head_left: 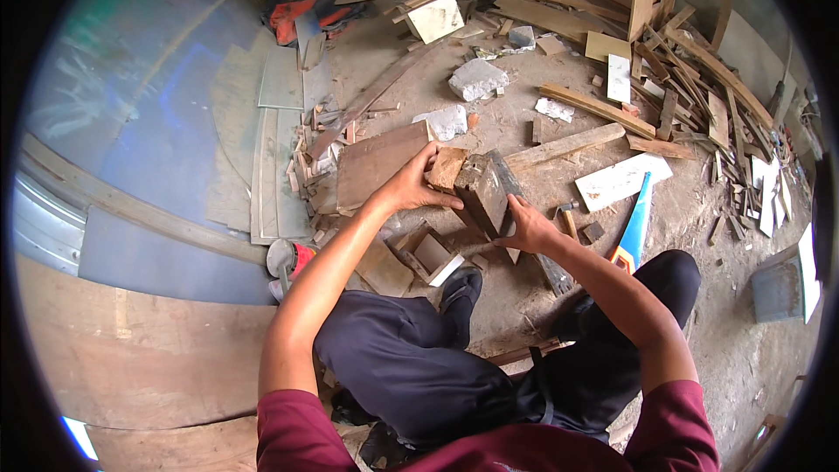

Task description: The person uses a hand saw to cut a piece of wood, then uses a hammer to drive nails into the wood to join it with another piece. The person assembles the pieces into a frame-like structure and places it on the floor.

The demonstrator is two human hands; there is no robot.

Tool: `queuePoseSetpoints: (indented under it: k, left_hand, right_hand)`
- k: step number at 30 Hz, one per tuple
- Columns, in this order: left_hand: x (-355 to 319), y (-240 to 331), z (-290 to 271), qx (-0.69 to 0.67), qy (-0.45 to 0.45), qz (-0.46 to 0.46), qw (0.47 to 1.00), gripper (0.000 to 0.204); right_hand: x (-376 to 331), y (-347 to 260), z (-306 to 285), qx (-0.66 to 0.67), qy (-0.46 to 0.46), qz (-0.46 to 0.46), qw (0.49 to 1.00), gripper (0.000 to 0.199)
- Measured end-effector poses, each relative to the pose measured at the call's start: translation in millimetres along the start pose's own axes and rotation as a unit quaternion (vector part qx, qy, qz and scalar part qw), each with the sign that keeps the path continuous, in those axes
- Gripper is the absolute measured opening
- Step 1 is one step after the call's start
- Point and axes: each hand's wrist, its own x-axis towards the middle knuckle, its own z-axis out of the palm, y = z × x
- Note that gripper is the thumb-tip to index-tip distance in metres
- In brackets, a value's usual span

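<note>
Above the floor in front of my knees, my left hand [411, 185] is closed around a light brown wooden block [447, 168], thumb underneath. The block lies against a darker, weathered wooden block [481, 192]; whether the two are joined I cannot tell. My right hand [531, 225] grips the dark block's right side, fingertips on its edge. A long dark piece of wood [554, 274] runs beneath my right hand. Below the blocks, a small open wooden box [428, 253] rests on the floor. To the right are a hammer [569, 222] and a handsaw [637, 217] with a blue blade.
A brown board [376, 166] lies beyond my left hand. White boards [622, 182] and long timber [568, 147] are at the right, with a heap of scrap wood [699, 96] behind. A red can [300, 259] stands at left; a pale plastic bin [780, 284] is far right.
</note>
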Motion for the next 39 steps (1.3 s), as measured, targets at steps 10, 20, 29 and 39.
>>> queuePoseSetpoints:
  k: [10,20,29,39]
  left_hand:
    - [-2.3,23.5,26.2,-0.044,-0.026,-0.007,0.999,0.079]
    - [6.4,13.2,36.3,-0.068,0.000,-0.004,0.998,0.078]
    - [9.4,3.0,53.5,-0.092,0.020,0.024,0.995,0.077]
    - [3.5,6.7,60.7,-0.110,0.041,-0.006,0.993,0.080]
  right_hand:
    - [4.4,17.1,2.1,0.089,0.003,-0.071,0.993,0.100]
    - [17.5,-20.5,-31.8,0.133,0.026,-0.040,0.990,0.099]
    - [18.9,-8.6,-33.0,0.184,0.032,-0.137,0.973,0.097]
    - [12.4,-27.4,-55.1,0.081,-0.038,-0.074,0.993,0.108]
